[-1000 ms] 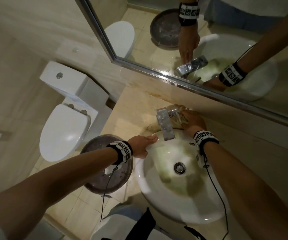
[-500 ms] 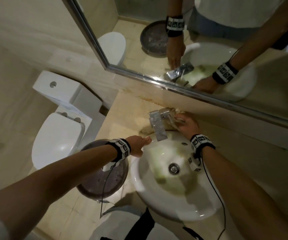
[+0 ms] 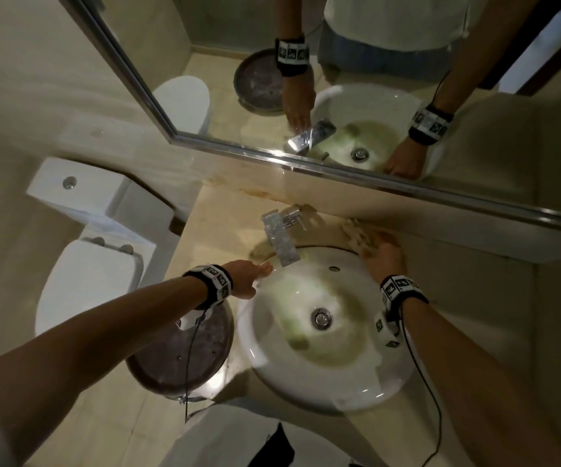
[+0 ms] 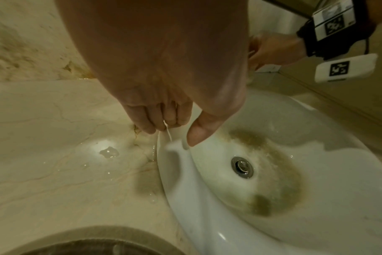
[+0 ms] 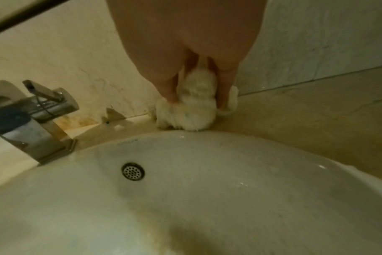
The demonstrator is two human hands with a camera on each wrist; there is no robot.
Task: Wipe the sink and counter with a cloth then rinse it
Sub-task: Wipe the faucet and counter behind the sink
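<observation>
A round white sink (image 3: 306, 382) with brownish stains round its drain (image 3: 321, 317) is set in a beige stone counter (image 3: 225, 227). My right hand (image 3: 385, 256) grips a bunched cream cloth (image 5: 190, 110) and presses it on the counter behind the sink's far right rim, against the wall. The cloth (image 3: 360, 235) shows just beyond the fingers in the head view. My left hand (image 4: 175, 127) rests on the sink's left rim (image 4: 177, 155), fingers curled on the outside and thumb on the inside. A chrome tap (image 3: 281, 239) stands at the back.
A mirror (image 3: 373, 96) runs along the wall above the counter. A white toilet (image 3: 87, 274) stands to the left. A round brown bin lid (image 3: 178, 352) sits on the floor beside the counter. Water drops (image 4: 108, 151) lie on the counter left of the sink.
My right hand has slid the cloth from beside the tap rightwards along the back of the counter. The left hand has stayed on the sink's left rim.
</observation>
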